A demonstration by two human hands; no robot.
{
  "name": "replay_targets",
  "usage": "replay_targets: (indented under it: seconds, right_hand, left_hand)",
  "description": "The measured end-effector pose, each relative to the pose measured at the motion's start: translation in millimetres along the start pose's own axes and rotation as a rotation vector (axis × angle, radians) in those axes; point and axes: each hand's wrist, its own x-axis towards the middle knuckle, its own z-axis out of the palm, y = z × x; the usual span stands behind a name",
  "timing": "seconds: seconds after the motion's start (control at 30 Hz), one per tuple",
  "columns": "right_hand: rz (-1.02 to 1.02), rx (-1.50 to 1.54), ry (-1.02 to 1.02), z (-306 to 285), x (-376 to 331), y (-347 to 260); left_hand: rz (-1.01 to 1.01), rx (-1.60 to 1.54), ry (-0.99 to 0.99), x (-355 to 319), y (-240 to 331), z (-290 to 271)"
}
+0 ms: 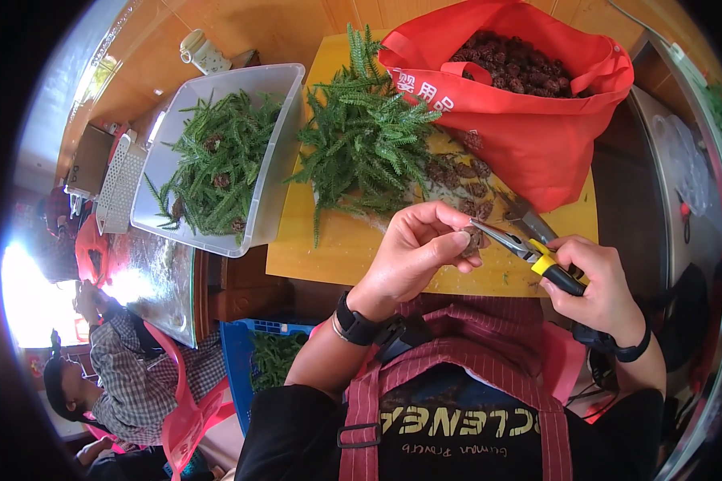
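Note:
My left hand [405, 252] pinches a small brown pine cone [472, 243] between thumb and fingers. In my right hand [600, 280] are pliers [547, 264] with yellow and black handles; their long metal jaws reach to the cone. Fingers hide part of the cone, so I cannot tell whether the jaws grip it. Loose pine cones [476, 189] lie on the yellow board [317, 256] beyond my hands. Right of these cones rests a flat grey metal piece [529, 218]. A heap of artificial green pine sprigs [369, 140] is on the board ahead.
At the far right, a red bag [529, 136] is full of pine cones. A clear plastic bin [257, 228] on the left holds sprigs with cones. Below it, a blue crate [237, 365] contains greenery. Another person in a checked shirt [132, 361] is at lower left.

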Motion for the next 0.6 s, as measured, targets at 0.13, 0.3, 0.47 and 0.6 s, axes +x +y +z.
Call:
replay_targets:
  seconds: [0.13, 0.3, 0.47, 0.6]
  right_hand:
    - [0.022, 0.033, 0.005, 0, -1, -1]
    - [0.033, 0.043, 0.006, -1, -1, -3]
    - [-0.119, -0.037, 0.149, 8, -4, 4]
    - [0.015, -0.017, 0.145, 12, -6, 0]
  left_hand:
    - [-0.008, 0.004, -0.001, 0, 2, 2]
    - [-0.014, 0.009, -0.007, 0, 2, 3]
    - [0.062, 0.083, 0.054, 1, 2, 11]
    - [0.555, 0.87, 0.227, 5, -1, 26]
